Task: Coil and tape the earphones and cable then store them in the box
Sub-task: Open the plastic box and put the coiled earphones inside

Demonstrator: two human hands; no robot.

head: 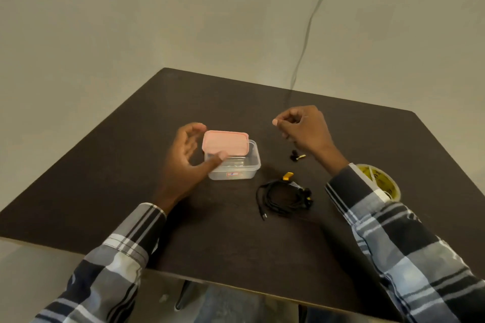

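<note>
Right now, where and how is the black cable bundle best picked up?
Probably from above, pinching across the bunched side of the black cable bundle near its right end, where the strands lie tight together by the yellow-tipped plugs. The left side fans into loose loops and a free end, which would likely slip or uncoil. It lies flat on the table, clear of the box.

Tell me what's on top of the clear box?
A pink lid sits crooked on the box, leaving its near part uncovered. The left hand touches the box's near edge. The uncovered part looks empty; under the lid is hidden.
</note>
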